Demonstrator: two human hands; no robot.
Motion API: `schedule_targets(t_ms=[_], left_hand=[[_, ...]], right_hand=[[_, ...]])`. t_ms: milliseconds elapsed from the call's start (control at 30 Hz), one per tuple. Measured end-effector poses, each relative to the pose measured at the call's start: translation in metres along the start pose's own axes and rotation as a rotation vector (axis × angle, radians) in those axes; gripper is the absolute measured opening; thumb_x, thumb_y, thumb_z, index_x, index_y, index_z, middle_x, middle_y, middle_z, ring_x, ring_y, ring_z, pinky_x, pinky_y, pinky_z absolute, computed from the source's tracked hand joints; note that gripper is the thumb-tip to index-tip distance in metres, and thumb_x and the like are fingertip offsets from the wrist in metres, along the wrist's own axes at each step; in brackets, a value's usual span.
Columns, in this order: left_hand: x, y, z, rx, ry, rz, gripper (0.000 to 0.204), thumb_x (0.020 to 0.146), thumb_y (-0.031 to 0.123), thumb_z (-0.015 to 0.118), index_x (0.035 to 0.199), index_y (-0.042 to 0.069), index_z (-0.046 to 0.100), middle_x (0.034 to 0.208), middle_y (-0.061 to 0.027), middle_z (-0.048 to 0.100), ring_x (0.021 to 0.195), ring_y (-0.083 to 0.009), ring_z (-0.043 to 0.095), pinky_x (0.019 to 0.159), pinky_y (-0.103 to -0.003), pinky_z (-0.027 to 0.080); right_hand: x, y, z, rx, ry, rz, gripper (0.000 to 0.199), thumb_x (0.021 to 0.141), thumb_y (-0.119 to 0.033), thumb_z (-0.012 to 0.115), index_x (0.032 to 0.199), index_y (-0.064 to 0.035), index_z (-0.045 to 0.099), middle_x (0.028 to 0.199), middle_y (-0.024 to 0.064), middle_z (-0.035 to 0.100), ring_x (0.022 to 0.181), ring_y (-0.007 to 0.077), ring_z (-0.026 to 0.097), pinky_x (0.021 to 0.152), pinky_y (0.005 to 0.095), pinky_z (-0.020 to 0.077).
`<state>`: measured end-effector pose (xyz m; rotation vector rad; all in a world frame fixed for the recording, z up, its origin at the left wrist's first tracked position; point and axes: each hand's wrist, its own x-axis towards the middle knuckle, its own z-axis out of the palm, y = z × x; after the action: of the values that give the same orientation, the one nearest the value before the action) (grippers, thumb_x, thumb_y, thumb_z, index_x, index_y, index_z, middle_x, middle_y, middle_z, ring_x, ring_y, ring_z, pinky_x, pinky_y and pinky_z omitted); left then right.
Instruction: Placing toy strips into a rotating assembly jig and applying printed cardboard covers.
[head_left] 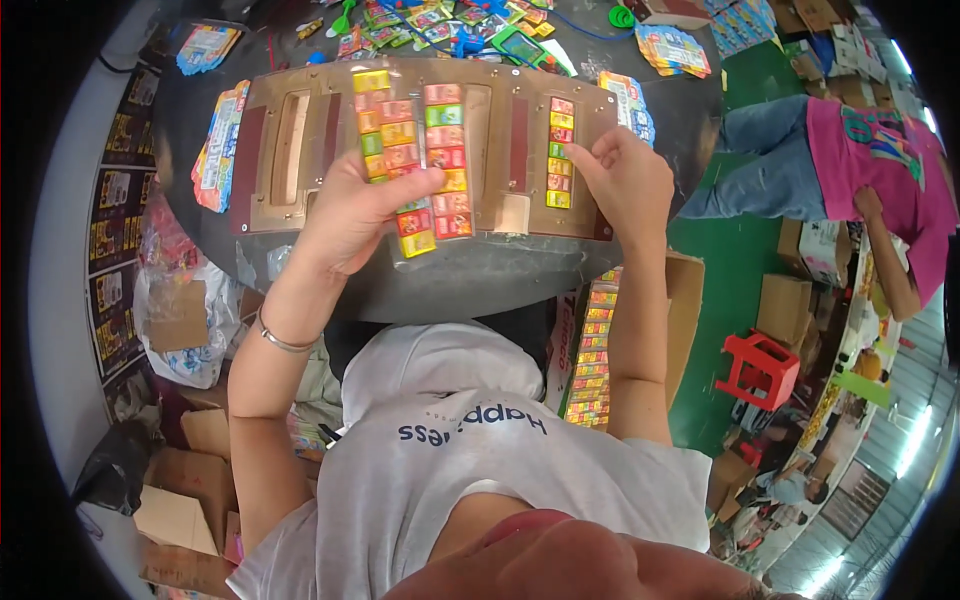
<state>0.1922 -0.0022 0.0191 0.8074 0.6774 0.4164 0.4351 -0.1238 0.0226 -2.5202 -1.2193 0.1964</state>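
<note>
A brown slotted board (300, 85) lies on a dark round table (440, 280) in front of me. My left hand (350, 210) grips a long strip of small red, yellow and green packets (400, 160) held over the board's middle. Beside it a second strip (447, 160) rests in a slot. My right hand (620, 180) pinches the lower end of a shorter packet strip (559, 150) lying in the right slot. The left slot of the board holds nothing.
Stacks of colourful printed cards (220, 145) lie left of the board, with more cards and packets (430, 20) along the far edge. A cardboard box of packet strips (595, 350) stands at my right. A person in a pink shirt (880, 170) sits nearby; a red stool (760, 365) stands on the green floor.
</note>
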Motion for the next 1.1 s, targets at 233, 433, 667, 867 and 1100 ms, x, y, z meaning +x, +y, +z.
schedule_targets(t_ms=[233,433,667,867,1100], left_hand=[[0.003,-0.006,0.005,0.017,-0.055,-0.021,0.040,0.085,0.007,0.071,0.122,0.000,0.056,0.108,-0.0103,0.068,0.095,-0.0194,0.068,0.082,-0.035,0.057],[-0.013,0.025,-0.042,-0.101,-0.147,-0.083,0.041,0.089,0.002,0.060,0.128,-0.001,0.051,0.114,-0.0135,0.065,0.097,-0.0231,0.068,0.082,-0.035,0.057],[-0.012,0.015,-0.047,0.295,0.244,0.020,0.041,0.089,0.000,0.062,0.128,0.002,0.050,0.114,-0.0064,0.063,0.099,-0.0163,0.063,0.084,-0.031,0.053],[-0.007,0.016,-0.083,0.337,0.140,0.116,0.062,0.089,-0.001,0.064,0.143,0.004,0.036,0.129,-0.0081,0.053,0.114,-0.0164,0.053,0.098,-0.033,0.045],[0.000,-0.003,-0.060,0.393,-0.039,0.062,0.063,0.093,0.014,0.064,0.146,0.002,0.032,0.143,-0.0135,0.044,0.125,-0.0236,0.048,0.102,-0.038,0.043]], right_hand=[[-0.025,-0.051,0.023,1.093,-0.402,0.054,0.015,0.086,-0.014,0.071,0.082,-0.0011,0.065,0.067,0.0011,0.065,0.059,0.0054,0.060,0.050,0.0188,0.0446],[0.005,-0.052,0.049,0.606,-0.258,-0.114,0.025,0.085,-0.025,0.072,0.078,-0.0023,0.065,0.064,0.0042,0.064,0.051,0.0114,0.059,0.048,0.0247,0.0456],[-0.003,-0.052,0.050,0.059,-0.096,-0.118,0.032,0.084,-0.036,0.066,0.078,-0.0046,0.067,0.073,0.0176,0.066,0.068,0.0346,0.066,0.059,0.0468,0.0512],[-0.029,-0.075,0.042,0.485,0.264,-0.284,0.031,0.077,-0.039,0.063,0.062,-0.0125,0.068,0.058,0.0104,0.063,0.054,0.0321,0.062,0.052,0.0437,0.0497],[-0.068,-0.077,0.042,0.815,0.092,-0.369,0.028,0.067,-0.033,0.075,0.070,-0.0048,0.073,0.067,0.0096,0.069,0.064,0.0268,0.067,0.057,0.0386,0.0505]])
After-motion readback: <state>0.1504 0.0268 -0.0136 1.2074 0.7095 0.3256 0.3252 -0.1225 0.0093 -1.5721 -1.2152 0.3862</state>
